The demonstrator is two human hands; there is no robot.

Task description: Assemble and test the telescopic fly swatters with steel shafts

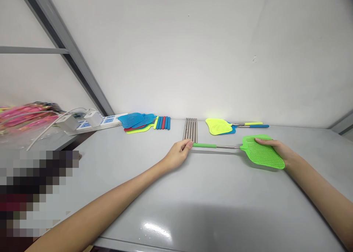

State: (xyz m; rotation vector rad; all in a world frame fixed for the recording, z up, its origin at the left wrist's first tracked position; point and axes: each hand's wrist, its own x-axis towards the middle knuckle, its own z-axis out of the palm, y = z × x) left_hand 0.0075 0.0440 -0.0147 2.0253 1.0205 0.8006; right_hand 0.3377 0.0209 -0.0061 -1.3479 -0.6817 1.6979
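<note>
A green fly swatter (263, 154) with a metal rod is held sideways just above the grey table (165, 193). My left hand (178, 153) pinches the end of its green grip. My right hand (278, 151) holds the perforated head, thumb on top and the other fingers hidden beneath. Behind my left hand several metal rods (191, 129) lie side by side. Farther back, a yellow fly swatter (219, 126) and a blue fly swatter (255, 126) overlap, both with rods and grips.
Loose blue swatter heads (131, 119) lie on red and yellow ones at the back left, beside a row of coloured grips (164, 123). A power strip (109, 121) with white plugs and cables runs along the left. Pink bagged items (30, 114) sit beyond; a wall stands behind.
</note>
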